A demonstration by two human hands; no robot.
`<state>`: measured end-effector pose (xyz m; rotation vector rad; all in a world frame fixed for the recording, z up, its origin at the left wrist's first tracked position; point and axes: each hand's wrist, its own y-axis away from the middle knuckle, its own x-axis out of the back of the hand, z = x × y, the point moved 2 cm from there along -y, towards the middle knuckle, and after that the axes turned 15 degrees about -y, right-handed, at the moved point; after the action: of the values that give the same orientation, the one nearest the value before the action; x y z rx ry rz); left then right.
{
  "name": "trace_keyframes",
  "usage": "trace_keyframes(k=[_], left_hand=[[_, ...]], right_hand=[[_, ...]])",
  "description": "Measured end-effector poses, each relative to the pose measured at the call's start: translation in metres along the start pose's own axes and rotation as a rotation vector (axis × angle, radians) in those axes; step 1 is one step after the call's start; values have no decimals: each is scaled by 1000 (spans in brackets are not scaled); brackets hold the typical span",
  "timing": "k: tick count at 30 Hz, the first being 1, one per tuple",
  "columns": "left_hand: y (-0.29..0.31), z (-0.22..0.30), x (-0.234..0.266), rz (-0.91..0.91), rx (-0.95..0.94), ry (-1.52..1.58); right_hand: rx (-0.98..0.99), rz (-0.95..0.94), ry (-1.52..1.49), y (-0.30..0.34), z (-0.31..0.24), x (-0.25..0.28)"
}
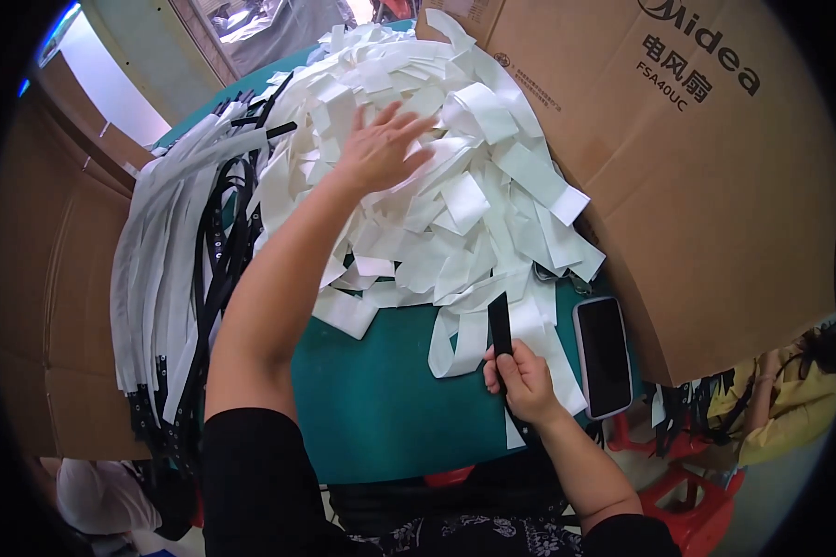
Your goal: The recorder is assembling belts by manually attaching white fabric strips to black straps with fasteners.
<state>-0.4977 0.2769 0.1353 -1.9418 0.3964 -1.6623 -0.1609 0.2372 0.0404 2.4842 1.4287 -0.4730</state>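
A large heap of white fabric strips [418,223] covers the far half of the green table [381,390]. Over the upper part of that heap stretches my left hand [385,148], its fingers spread and nothing held in them. Near the table's front edge, my right hand [522,379] is closed round a black strap [500,323]. One end of the strap points up from the fist, and the lower part hangs below it. Several white strips hang down beside and behind my right hand. At the left lie long white strips [158,278] joined with black straps [215,241].
A phone [603,357] with a dark screen lies at the table's right edge. A big cardboard box [715,204] stands to the right, with more cardboard [65,278] at the left. Red stools [697,506] and a person in yellow [799,408] are at lower right.
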Motion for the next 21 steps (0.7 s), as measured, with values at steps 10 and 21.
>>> trace_keyframes(k=[10,21], left_hand=[[89,-189,29,-721,545,-514],[11,-166,67,259,792,-550]], right_hand=[[-3,-32,91,-8,-2,5],[5,-12,64,-4,-4,2]])
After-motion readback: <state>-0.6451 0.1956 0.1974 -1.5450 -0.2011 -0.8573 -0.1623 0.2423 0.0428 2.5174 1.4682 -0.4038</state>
